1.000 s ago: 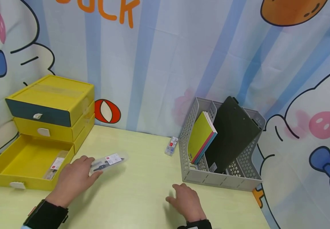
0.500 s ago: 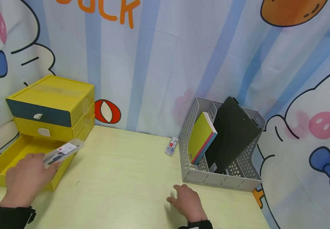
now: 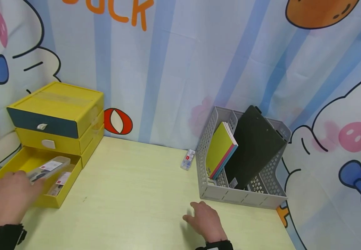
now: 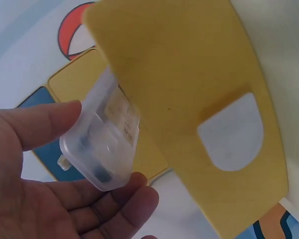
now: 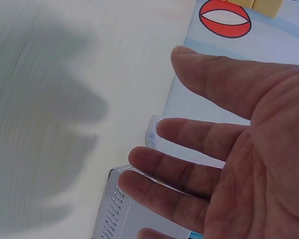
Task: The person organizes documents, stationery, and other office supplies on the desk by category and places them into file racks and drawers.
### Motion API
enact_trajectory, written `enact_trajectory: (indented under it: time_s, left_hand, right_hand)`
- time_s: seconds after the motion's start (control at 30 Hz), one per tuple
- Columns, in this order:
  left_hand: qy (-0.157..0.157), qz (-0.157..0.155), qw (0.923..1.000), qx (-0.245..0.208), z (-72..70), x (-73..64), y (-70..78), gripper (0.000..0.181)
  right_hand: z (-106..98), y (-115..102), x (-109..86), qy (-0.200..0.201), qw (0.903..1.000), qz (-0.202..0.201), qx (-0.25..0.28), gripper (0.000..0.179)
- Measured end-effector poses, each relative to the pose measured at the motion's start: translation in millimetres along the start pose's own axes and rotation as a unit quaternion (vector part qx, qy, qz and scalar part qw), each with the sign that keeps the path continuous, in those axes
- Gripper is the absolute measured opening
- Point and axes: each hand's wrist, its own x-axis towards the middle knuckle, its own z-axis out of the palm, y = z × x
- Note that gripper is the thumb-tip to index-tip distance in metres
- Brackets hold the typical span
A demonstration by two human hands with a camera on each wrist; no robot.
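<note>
My left hand (image 3: 9, 198) pinches a clear plastic case (image 3: 49, 168) with a white label and dark contents between thumb and fingers. In the head view the case overlaps the pulled-out bottom drawer (image 3: 49, 201) of the yellow drawer unit. A second labelled clear case (image 3: 60, 183) lies inside that drawer, along its right side. The left wrist view has the held case (image 4: 102, 134) right at the drawer's front panel (image 4: 189, 64) with its white tab (image 4: 234, 133). My right hand (image 3: 206, 221) is held over the table with fingers apart, gripping nothing.
The drawer unit's upper drawers (image 3: 42, 121) are shut. At the right stands a grey file organiser (image 3: 243, 198) with notebooks (image 3: 219, 149) and a black clipboard (image 3: 252, 146). A small clear box (image 3: 187, 159) lies beside it. A patterned curtain (image 3: 174, 69) hangs behind.
The left hand has carried the case leftward from over the table, across the drawer's right side, to over the open drawer. The right hand has stayed nearly still.
</note>
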Motion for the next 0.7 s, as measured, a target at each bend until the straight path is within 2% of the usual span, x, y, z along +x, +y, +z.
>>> enact_trajectory:
  time_s: [0.17,0.37,0.5,0.7]
  left_hand:
    - [0.031,0.011,0.9993,0.015,5.9,7.4,-3.3,0.059]
    - [0.030,0.029,0.9985,0.035,14.2,18.6,-4.5,0.055]
    - [0.013,0.047,0.9971,0.058,18.4,23.8,-5.6,0.055]
    - [-0.030,0.048,0.9962,0.066,20.6,27.2,-5.7,0.056]
  right_hand:
    - [-1.1,-1.2,0.5,-0.009,0.9999,0.009,-0.002,0.047]
    - [-2.2,-1.6,2.1,-0.019,0.9996,0.018,-0.006,0.046]
    - [-2.6,-0.4,2.9,-0.022,0.9995,0.020,-0.005,0.046]
    - [-2.5,0.8,2.7,-0.022,0.9996,0.019,-0.004,0.047]
